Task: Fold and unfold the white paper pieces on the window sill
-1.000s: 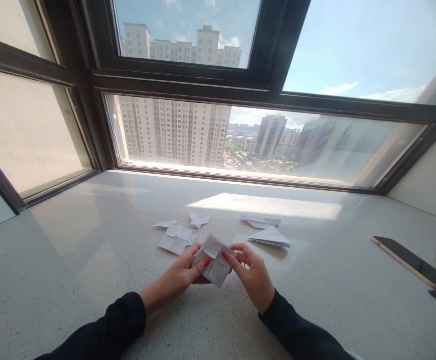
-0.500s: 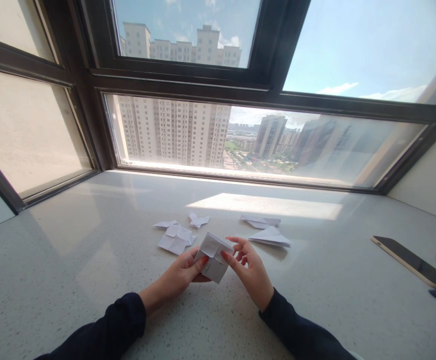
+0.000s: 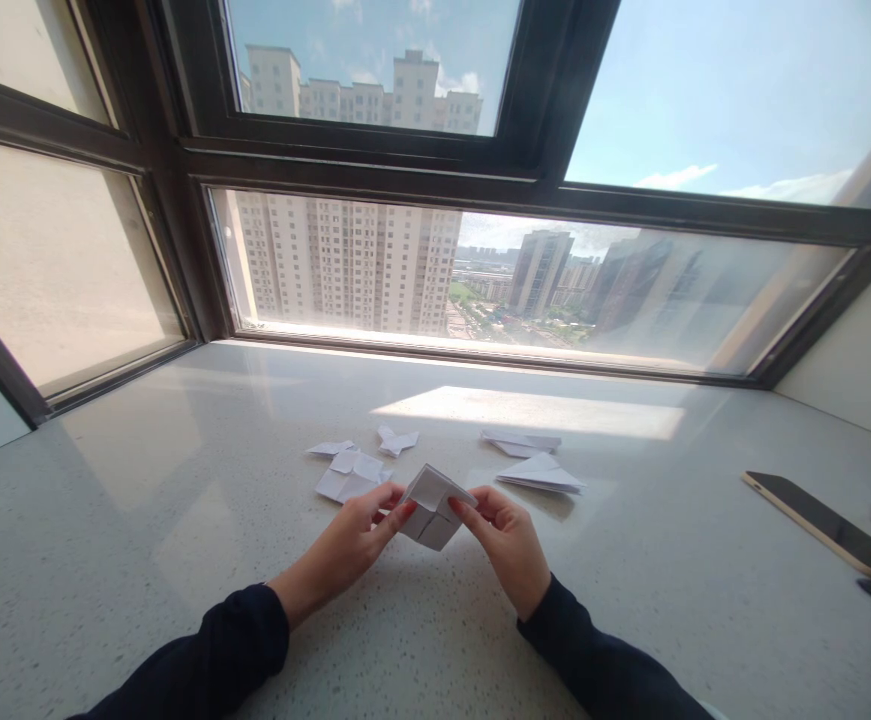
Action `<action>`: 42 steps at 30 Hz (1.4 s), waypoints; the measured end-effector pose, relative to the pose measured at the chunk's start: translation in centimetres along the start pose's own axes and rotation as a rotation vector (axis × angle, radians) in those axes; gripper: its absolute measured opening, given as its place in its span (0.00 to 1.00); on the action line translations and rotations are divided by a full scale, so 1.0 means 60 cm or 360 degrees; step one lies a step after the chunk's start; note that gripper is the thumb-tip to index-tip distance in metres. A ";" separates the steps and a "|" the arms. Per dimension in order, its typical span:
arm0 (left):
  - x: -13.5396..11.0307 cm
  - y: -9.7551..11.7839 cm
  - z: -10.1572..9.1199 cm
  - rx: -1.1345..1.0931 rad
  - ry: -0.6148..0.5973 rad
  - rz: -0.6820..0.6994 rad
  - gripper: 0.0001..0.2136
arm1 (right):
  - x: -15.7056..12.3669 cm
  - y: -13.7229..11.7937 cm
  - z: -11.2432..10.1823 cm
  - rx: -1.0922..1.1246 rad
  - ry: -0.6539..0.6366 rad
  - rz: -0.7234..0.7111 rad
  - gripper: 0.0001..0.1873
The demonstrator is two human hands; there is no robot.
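Note:
A folded white paper square (image 3: 432,507) with crossing creases is held just above the speckled stone sill (image 3: 180,500). My left hand (image 3: 349,545) pinches its left edge between thumb and fingers. My right hand (image 3: 508,545) grips its right edge the same way. Both wrists wear dark sleeves. The paper is tilted, its far edge raised.
Several folded white paper pieces lie beyond my hands: a flat one (image 3: 349,478), small ones (image 3: 396,440), and two pointed ones (image 3: 540,473). A phone (image 3: 825,525) lies at the right. Window frames close off the back and left.
The paper has tipped flatter and moved slightly away from me. My right fingers, spread half a second ago, have closed on its right edge again.

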State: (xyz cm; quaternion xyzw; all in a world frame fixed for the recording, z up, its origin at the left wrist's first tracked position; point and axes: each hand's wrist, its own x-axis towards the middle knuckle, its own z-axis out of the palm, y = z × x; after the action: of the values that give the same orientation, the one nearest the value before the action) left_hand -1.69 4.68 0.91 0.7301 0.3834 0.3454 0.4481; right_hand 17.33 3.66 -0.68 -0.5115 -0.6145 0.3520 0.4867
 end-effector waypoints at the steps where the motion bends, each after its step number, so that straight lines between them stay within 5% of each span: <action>1: 0.003 -0.002 -0.012 0.0271 0.0122 0.0026 0.15 | 0.001 0.002 -0.001 0.0015 0.0013 0.0007 0.17; 5: 0.013 -0.019 -0.067 0.1251 0.0648 -0.0056 0.18 | 0.003 0.007 0.000 0.0055 0.0007 0.0016 0.16; 10: 0.013 -0.044 -0.104 0.1601 0.0593 -0.0501 0.22 | 0.001 0.007 0.005 0.0009 -0.0077 0.0005 0.16; 15: 0.015 -0.046 -0.104 0.1289 0.0500 -0.0494 0.15 | -0.004 -0.008 0.005 -0.0158 -0.0060 -0.0069 0.15; 19: 0.016 -0.023 -0.089 0.0535 0.0448 -0.0416 0.14 | -0.009 -0.021 0.005 -0.0214 -0.0015 -0.0198 0.13; 23: 0.011 0.002 -0.056 -0.0238 0.0136 -0.0265 0.21 | -0.012 -0.023 0.005 -0.0265 0.0078 -0.0274 0.12; 28: 0.004 0.002 -0.020 -0.0508 -0.0143 -0.0242 0.18 | -0.008 -0.016 0.001 -0.0403 0.0177 -0.0269 0.13; 32: 0.006 -0.016 -0.026 -0.0110 0.0043 -0.0196 0.12 | -0.005 -0.009 -0.003 -0.0461 0.0185 -0.0264 0.12; 38: 0.015 -0.025 -0.066 0.0665 0.0871 0.0046 0.10 | -0.005 -0.010 -0.003 -0.0427 0.0156 -0.0266 0.13; 40: 0.014 -0.018 -0.068 0.0550 0.0897 0.0006 0.12 | -0.007 -0.014 -0.002 -0.0391 0.0149 -0.0296 0.13; 42: 0.010 -0.008 -0.061 0.0351 0.0696 -0.0042 0.14 | -0.010 -0.019 -0.002 -0.0378 0.0151 -0.0342 0.13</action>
State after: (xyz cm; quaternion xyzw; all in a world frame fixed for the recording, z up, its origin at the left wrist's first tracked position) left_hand -4.63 6.81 1.86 0.6774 0.5161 0.4454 0.2764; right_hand 17.10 2.80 0.27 -0.5129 -0.6793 0.1981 0.4861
